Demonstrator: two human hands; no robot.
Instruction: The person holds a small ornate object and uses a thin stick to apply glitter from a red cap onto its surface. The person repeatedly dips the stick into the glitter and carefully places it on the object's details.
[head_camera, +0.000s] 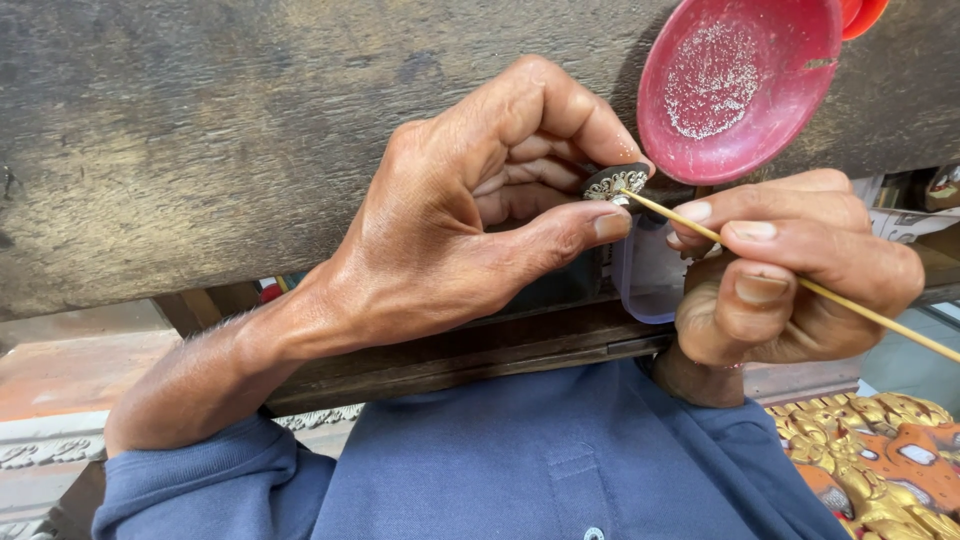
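A blue shirt (560, 470) fills the lower middle of the frame, its sleeves pushed up the forearms; a small pale button, perhaps, sits at bottom centre.

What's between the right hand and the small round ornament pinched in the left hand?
In the head view, only the thin wooden stick: the right hand grips it, and its tip meets the small dark round ornament in the left hand.

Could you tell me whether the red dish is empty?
No, the red dish holds a scatter of tiny pale grains across its bottom.
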